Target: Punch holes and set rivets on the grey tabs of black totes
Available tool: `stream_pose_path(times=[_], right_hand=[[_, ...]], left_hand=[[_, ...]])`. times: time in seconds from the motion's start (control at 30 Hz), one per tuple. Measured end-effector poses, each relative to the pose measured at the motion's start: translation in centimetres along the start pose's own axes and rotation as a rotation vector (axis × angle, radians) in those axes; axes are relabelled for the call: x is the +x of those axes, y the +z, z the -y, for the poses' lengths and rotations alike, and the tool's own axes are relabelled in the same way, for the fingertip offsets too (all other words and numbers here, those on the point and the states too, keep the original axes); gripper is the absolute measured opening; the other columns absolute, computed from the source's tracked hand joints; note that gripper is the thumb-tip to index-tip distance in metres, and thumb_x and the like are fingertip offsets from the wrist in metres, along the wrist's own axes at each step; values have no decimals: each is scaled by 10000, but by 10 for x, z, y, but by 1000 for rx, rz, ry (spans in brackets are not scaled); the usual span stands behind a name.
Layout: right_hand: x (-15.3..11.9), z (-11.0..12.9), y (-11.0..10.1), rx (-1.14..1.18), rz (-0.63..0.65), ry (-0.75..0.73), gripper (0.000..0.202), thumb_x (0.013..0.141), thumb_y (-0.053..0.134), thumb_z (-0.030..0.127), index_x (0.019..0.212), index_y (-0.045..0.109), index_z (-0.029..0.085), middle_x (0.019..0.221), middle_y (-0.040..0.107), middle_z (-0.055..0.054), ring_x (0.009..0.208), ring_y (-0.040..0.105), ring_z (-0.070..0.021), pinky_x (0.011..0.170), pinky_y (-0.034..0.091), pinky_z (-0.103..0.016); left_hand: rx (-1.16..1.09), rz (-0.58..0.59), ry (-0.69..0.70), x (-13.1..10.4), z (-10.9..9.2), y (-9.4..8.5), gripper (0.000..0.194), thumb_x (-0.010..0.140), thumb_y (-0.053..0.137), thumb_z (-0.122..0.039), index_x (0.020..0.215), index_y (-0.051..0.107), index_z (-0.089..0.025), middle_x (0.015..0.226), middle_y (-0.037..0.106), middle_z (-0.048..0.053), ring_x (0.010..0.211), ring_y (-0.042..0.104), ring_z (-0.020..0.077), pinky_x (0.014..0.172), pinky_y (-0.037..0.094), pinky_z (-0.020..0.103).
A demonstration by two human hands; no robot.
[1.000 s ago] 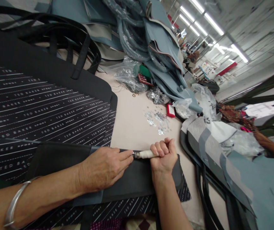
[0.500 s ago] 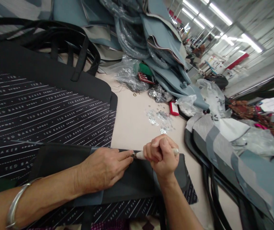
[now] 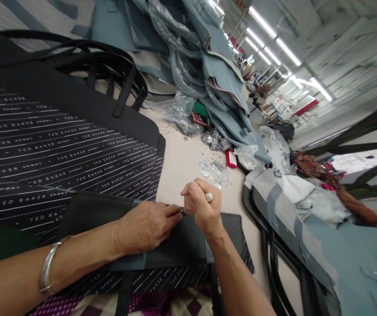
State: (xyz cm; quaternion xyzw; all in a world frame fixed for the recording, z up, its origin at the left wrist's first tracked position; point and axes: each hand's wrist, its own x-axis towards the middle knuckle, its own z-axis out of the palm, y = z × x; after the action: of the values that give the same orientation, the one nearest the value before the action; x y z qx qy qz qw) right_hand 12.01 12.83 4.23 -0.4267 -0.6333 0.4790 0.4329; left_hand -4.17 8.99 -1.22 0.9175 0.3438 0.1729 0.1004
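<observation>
My right hand is wrapped in a fist around a white-handled tool; only the handle's butt shows, and its kind is unclear. The fist is by the upper edge of a black bag panel. At that edge, the thumb and fingers of my left hand press together on the panel, beside a small shiny metal piece. What the left fingertips pinch beneath them is partly hidden. Striped black printed lining spreads to the left and also shows below the panel.
Loose metal washers lie scattered on the pale table. Behind them are a red box, a calculator and plastic bags. Blue-grey panels are heaped at the back. Stacked bag pieces with black straps lie at right.
My right fist has tilted up and moved left, closer to my left fingers, so the tool's white shaft is now hidden. The left hand stays at the panel edge. The head view has shifted.
</observation>
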Motion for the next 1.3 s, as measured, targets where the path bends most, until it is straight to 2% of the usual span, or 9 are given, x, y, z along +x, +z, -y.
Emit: stream_pose_path(times=[0.2,0.43,0.53,0.7,0.87,0.97,1.13,1.2,1.3], right_hand=[[12,18,23,-202,102,-36,401,985,555,476,748,690,182,477,424,74,422,359,-87,433,318,-229],[8,17,40,-497,237,-155,341,990,509,320,705,640,189,616,609,18,561,558,-100,584,422,-225],[6,14,36,-551,258,-225,353,999,494,316,693,622,194,596,586,19,530,546,-103,558,406,-236],[3,16,17,-351,123,-151,359,1011,514,357,726,660,195,572,556,29,482,482,-99,509,391,-249],[-7,18,11,58,-270,-158,316,971,581,410,728,619,211,467,340,100,383,294,-79,398,265,-223],[-10,10,14,140,-280,-90,328,951,599,449,723,595,213,456,340,108,366,278,-77,378,255,-216],[-40,27,-21,-506,-41,159,321,928,607,451,738,669,199,507,529,37,455,475,-122,458,354,-235],[-74,33,-44,-873,69,265,201,863,665,407,926,745,234,554,645,2,496,607,-189,490,417,-267],[-125,13,-69,-1203,118,211,451,726,694,331,1171,757,369,600,735,-58,552,735,-339,482,505,-364]], left_hand=[[2,-4,-12,-1,4,10,157,923,558,-164,1029,673,-177,977,726,85,751,698,240,541,515,333],[17,-22,22,0,3,22,279,898,546,-86,1124,709,-101,1134,752,180,1083,689,347,840,582,451],[11,-3,33,-1,3,19,263,911,551,-96,1121,710,-107,1150,754,166,1075,693,344,803,587,442],[-11,7,3,-2,3,8,140,933,581,-198,1019,689,-177,957,751,82,771,709,255,542,533,343],[-42,-49,-59,-1,1,1,86,909,557,-159,951,629,-179,883,676,55,712,674,231,551,528,337],[-48,-55,-93,-1,0,2,112,874,556,-108,949,616,-167,871,663,60,722,673,233,582,539,336],[-62,-62,-129,-1,0,3,209,834,495,-42,985,574,-164,893,655,73,779,663,235,685,584,357],[-58,-68,-147,-2,-1,2,256,810,482,-32,1016,556,-165,925,656,82,817,658,240,731,601,375],[-34,-82,-161,-2,-4,1,302,750,509,-34,1015,547,-173,919,661,73,820,658,232,756,620,366]])
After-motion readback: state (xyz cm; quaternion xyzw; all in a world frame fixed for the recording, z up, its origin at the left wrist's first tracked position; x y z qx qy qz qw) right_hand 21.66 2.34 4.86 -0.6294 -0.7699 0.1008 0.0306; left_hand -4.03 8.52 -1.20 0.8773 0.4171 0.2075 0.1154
